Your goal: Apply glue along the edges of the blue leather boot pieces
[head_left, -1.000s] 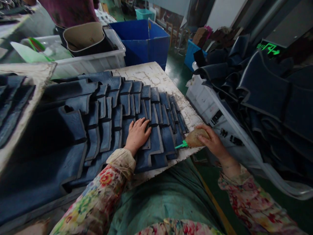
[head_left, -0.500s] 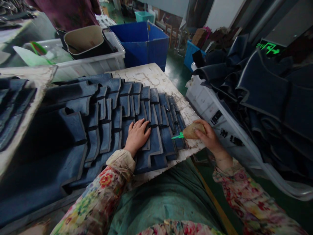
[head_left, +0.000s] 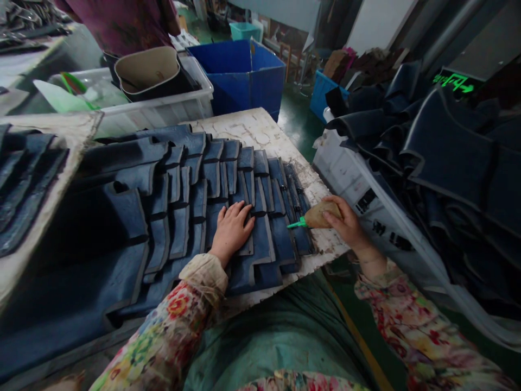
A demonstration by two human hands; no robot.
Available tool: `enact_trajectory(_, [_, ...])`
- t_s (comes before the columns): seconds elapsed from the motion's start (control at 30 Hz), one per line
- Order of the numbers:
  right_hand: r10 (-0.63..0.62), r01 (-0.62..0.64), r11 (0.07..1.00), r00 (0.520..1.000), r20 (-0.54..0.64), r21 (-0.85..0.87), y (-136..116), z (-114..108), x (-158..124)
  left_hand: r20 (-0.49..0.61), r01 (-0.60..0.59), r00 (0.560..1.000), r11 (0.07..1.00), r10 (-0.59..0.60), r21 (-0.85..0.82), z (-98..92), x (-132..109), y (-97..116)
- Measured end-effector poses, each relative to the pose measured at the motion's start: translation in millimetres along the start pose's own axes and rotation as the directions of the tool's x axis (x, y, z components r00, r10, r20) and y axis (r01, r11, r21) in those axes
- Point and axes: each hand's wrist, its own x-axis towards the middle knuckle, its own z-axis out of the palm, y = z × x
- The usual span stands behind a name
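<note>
Overlapping dark blue leather-like pieces (head_left: pixel 260 233) with grey edges lie in staggered rows across a worn white tabletop (head_left: pixel 260 120). My left hand (head_left: pixel 232 231) rests flat on the middle of these rows, its fingers stretched out. In my right hand (head_left: pixel 344 222) is a brownish squeeze bottle (head_left: pixel 319 215) with a green nozzle. The nozzle points left, over the right-hand rows; whether its tip touches a piece I cannot tell. Shiny dark strips show along the rightmost edges, close to the bottle.
A white bin (head_left: pixel 350 168) heaped with dark blue pieces stands to the right. Behind the table are a blue box (head_left: pixel 244 76) and a white crate (head_left: pixel 163 111) holding a boot-like shaft (head_left: pixel 150 70). Another board (head_left: pixel 44 217) with blue pieces is at left. A person in purple (head_left: pixel 122 27) stands beyond.
The whole view has shifted slightly, so the scene sits a little further right and lower. Both hands keep nearly the same places, the bottle still held in my right hand.
</note>
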Motion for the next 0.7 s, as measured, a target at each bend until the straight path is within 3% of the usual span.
enact_trajectory(0.13, [-0.043,0.043,0.999,0.997,-0.061,-0.009,4,9,13,-0.008,-0.007,1.000,1.000,0.007,-0.005,-0.2,0,0])
enact_trajectory(0.27, [-0.069,0.069,0.998,0.997,-0.022,-0.017,4,9,14,-0.022,-0.011,1.000,1.000,0.011,-0.011,1.1,0,-1])
enact_trajectory(0.47, [-0.074,0.073,0.997,0.994,-0.081,-0.018,5,12,17,-0.014,-0.001,1.000,1.000,0.001,-0.012,1.2,0,-1])
enact_trajectory(0.7, [-0.065,0.065,0.998,0.996,-0.057,-0.005,7,15,23,-0.012,0.001,1.000,1.000,-0.001,-0.021,0.6,0,-1])
